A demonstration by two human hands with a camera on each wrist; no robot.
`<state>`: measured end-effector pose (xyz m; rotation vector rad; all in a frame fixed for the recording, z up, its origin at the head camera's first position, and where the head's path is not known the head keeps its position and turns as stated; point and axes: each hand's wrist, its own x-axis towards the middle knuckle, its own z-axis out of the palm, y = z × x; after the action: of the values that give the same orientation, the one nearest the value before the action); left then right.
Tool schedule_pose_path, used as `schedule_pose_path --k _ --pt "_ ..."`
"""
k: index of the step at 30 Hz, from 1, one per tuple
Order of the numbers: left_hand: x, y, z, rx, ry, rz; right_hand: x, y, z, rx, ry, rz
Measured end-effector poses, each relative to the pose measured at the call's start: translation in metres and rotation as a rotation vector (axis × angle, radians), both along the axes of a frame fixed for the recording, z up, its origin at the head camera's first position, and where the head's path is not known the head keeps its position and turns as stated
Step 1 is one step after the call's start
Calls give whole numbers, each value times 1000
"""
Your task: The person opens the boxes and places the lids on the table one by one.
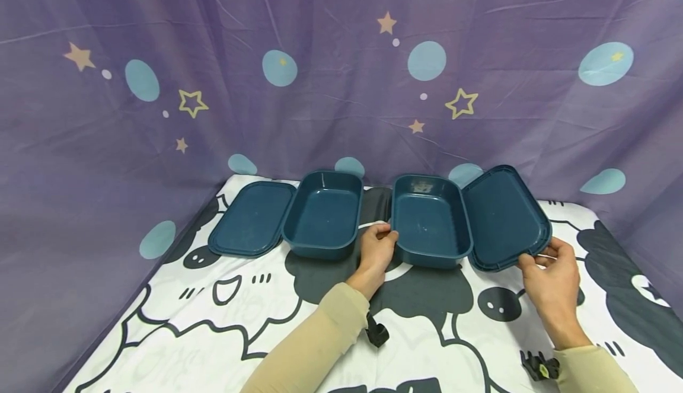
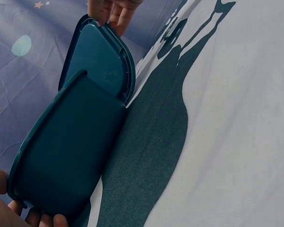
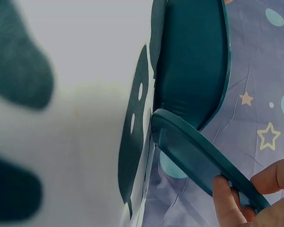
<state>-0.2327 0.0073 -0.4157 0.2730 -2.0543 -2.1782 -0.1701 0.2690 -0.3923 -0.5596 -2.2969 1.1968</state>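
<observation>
A dark teal plastic container (image 1: 428,215) with no lid on it stands right of centre on the cloth. My left hand (image 1: 375,256) grips its left side, with the thumb at the rim and the fingers low against the wall in the left wrist view. My right hand (image 1: 554,283) pinches the near right corner of a matching lid (image 1: 504,218). That lid tilts up toward my right hand, its left edge low beside the container. In the right wrist view the lid (image 3: 199,156) shows thumb and fingers on opposite faces.
A second open teal container (image 1: 324,215) stands to the left, with another lid (image 1: 253,218) lying flat beside it. A patterned black-and-white cloth (image 1: 181,351) covers the table. Behind the containers hangs a purple curtain (image 1: 331,19) with stars and blue spots.
</observation>
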Motion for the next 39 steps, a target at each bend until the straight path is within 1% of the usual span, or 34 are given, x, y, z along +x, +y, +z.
schedule_pose_path --k 4,9,24,29,33,39 --pt "-1 1 -1 5 -3 7 0 1 0 4 5 7" --pt "-1 1 -2 3 0 7 1 3 0 13 -15 3" --pt "0 1 0 -8 1 14 1 8 2 -7 -67 -4" --pt "1 1 1 -4 11 16 1 10 2 -57 -82 28" --pt "1 2 2 -2 12 16 1 9 3 -112 -67 66" --pt "1 1 1 0 10 15 1 9 3 -149 -51 83"
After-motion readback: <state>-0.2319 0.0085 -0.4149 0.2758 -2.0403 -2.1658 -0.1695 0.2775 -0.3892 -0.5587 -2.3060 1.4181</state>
